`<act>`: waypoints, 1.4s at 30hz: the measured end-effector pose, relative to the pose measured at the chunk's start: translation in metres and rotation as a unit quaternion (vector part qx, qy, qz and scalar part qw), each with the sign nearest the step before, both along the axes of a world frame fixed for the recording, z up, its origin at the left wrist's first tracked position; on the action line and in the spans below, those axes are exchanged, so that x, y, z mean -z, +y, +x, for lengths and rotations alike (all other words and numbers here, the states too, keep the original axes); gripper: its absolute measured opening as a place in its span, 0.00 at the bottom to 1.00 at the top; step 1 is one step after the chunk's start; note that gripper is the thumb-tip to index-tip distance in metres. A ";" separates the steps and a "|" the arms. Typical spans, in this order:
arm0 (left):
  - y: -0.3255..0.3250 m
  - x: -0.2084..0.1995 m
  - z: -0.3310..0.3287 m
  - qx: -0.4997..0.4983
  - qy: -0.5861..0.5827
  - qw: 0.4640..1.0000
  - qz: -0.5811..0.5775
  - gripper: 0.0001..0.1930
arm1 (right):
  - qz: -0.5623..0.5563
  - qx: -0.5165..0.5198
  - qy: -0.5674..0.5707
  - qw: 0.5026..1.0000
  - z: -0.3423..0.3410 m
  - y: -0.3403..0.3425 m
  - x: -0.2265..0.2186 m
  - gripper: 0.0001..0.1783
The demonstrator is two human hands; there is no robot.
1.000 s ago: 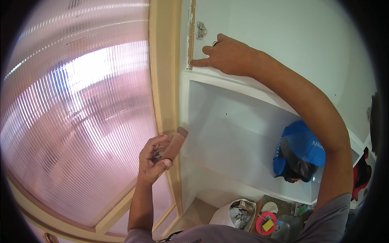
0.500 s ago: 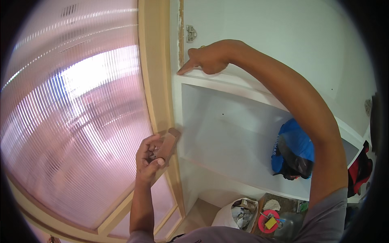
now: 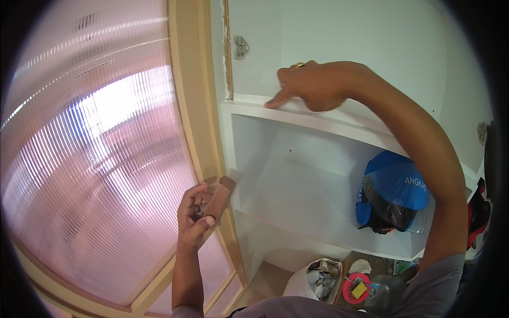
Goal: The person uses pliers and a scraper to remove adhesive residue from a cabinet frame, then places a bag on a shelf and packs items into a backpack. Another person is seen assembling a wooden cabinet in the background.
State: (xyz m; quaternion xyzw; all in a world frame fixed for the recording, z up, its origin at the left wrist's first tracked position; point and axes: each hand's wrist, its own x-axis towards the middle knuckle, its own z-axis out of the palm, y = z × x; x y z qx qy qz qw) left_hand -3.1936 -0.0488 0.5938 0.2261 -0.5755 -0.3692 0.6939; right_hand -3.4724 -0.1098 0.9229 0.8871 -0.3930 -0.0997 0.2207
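My left hand [image 3: 193, 214] grips a small flat reddish-brown wooden block [image 3: 218, 203], thumb on its near side and fingers behind. The block lies against the light wooden frame [image 3: 193, 106] of a ribbed translucent door panel [image 3: 101, 175]. Reaching across from the right, my right hand [image 3: 318, 87] holds nothing. Its index finger is stretched out, with the tip on the white shelf edge [image 3: 254, 108]; the other fingers are partly curled. A ring shows on that hand. Left of it, a rough bare brown strip [image 3: 228, 58] runs down the cabinet's white upright.
A metal hinge [image 3: 240, 47] sits on the inner cabinet wall. A blue helmet [image 3: 395, 177] with a clear visor rests in the lower compartment. Below stand a white sack of rubbish [image 3: 299, 283] and a pink dish [image 3: 350, 291] with a yellow sponge [image 3: 359, 289].
My right hand has slid right along the shelf edge, away from the corner by the upright. My left hand still grips the block. The view has shifted slightly, showing more of the helmet.
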 end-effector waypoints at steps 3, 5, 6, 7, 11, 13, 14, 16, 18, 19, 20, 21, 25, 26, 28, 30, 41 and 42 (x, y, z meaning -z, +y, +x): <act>-0.006 0.003 0.001 0.002 0.008 1.000 -0.019 0.44 | -0.019 0.031 0.009 0.999 -0.029 0.023 -0.004 0.44; -0.001 0.003 0.005 0.000 0.014 1.000 -0.010 0.44 | -0.024 0.042 -0.005 0.999 -0.051 0.036 -0.001 0.40; 0.003 0.002 0.006 -0.002 0.018 1.000 -0.009 0.44 | -0.029 0.040 -0.012 0.999 -0.067 0.042 0.000 0.39; 0.004 0.002 0.007 -0.001 0.013 1.000 -0.005 0.44 | -0.052 0.012 0.005 0.999 -0.085 0.054 0.000 0.35; 0.025 0.001 0.022 -0.042 -0.029 0.999 0.008 0.44 | -0.028 -0.077 -0.100 0.992 -0.139 0.093 0.005 0.21; -0.022 0.012 -0.015 0.049 -0.021 0.998 -0.012 0.43 | -0.031 0.062 -0.162 0.984 -0.161 0.170 -0.003 0.16; -0.021 0.012 -0.009 0.046 -0.047 0.998 -0.023 0.43 | -0.017 0.069 -0.211 0.975 -0.164 0.177 0.006 0.14; 0.024 0.000 0.017 -0.039 -0.071 0.996 0.030 0.42 | 0.056 -0.034 -0.341 0.938 -0.174 0.140 0.056 0.12; -0.008 0.004 -0.007 0.039 -0.042 0.998 0.028 0.41 | 0.006 0.014 -0.321 0.947 -0.172 0.196 0.073 0.15; -0.010 0.007 -0.007 0.040 -0.042 0.998 0.031 0.40 | 0.004 0.036 -0.322 0.946 -0.177 0.200 0.094 0.17; -0.008 0.011 -0.001 0.032 -0.043 0.998 0.036 0.40 | 0.007 0.049 -0.324 0.945 -0.182 0.199 0.116 0.19; 0.009 0.006 0.009 -0.004 -0.060 0.997 0.045 0.38 | 0.049 0.012 -0.344 0.938 -0.199 0.176 0.144 0.19; 0.003 0.010 -0.001 0.019 -0.064 0.996 0.052 0.34 | 0.109 -0.054 -0.253 0.960 -0.222 0.175 0.182 0.14; 0.003 0.008 -0.003 0.023 -0.069 0.996 0.053 0.33 | 0.111 -0.049 -0.258 0.958 -0.220 0.177 0.184 0.16; 0.004 0.010 -0.004 0.021 -0.067 0.995 0.068 0.32 | 0.116 -0.055 -0.254 0.959 -0.221 0.173 0.184 0.21; 0.006 0.011 -0.004 0.023 -0.066 0.994 0.080 0.31 | 0.119 -0.073 -0.238 0.961 -0.225 0.164 0.181 0.27; 0.010 0.010 -0.003 0.039 -0.039 0.996 0.072 0.32 | 0.080 -0.057 -0.310 0.946 -0.248 0.183 0.179 0.33; 0.010 0.010 -0.002 0.050 -0.032 0.996 0.071 0.33 | 0.077 -0.055 -0.315 0.944 -0.253 0.189 0.179 0.34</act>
